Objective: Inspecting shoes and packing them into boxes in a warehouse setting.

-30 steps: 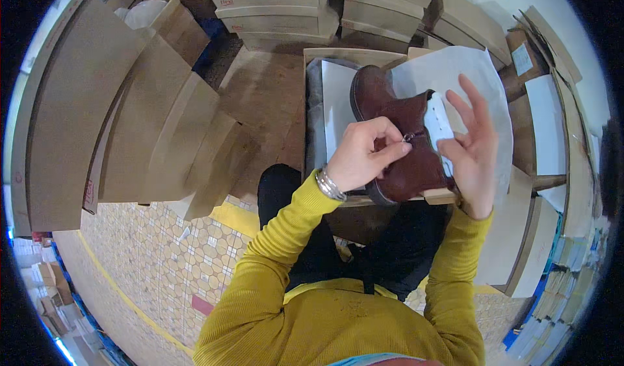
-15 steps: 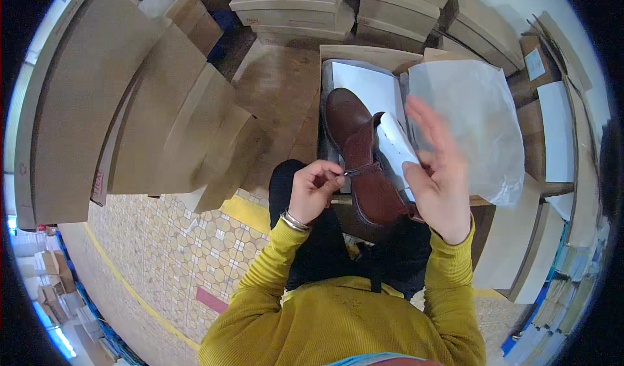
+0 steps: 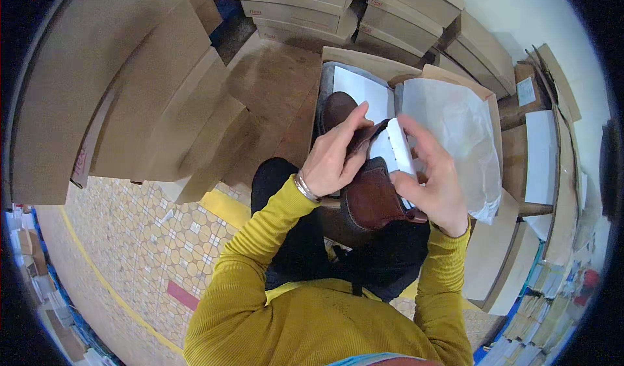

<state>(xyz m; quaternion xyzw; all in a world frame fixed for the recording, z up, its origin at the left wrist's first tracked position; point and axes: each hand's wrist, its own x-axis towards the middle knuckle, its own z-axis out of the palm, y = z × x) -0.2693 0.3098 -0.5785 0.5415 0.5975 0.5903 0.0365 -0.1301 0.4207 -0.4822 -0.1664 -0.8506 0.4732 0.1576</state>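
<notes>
A brown leather ankle boot (image 3: 377, 197) lies across my lap and over the near edge of an open shoe box (image 3: 361, 55), its toe pointing away from me. A white curled sheet (image 3: 398, 142) stands in the boot's opening. My left hand (image 3: 335, 148) is on the boot's upper, fingers and thumb on either side of the leather edge at the opening. With thumb and fingers, my right hand (image 3: 432, 177) grips the white sheet from the right. The middle of the boot is partly hidden by my left hand.
White paper (image 3: 357, 83) lies in the box. Translucent wrapping (image 3: 448, 145) covers the box's right part. Stacked closed shoe boxes (image 3: 296, 15) stand at the back, and large cardboard boxes (image 3: 149, 99) at the left. Patterned tile floor (image 3: 156, 223) shows at the lower left.
My left hand has let go of the small pull on the boot's side and moved up onto the upper. My right hand has closed in on the white sheet.
</notes>
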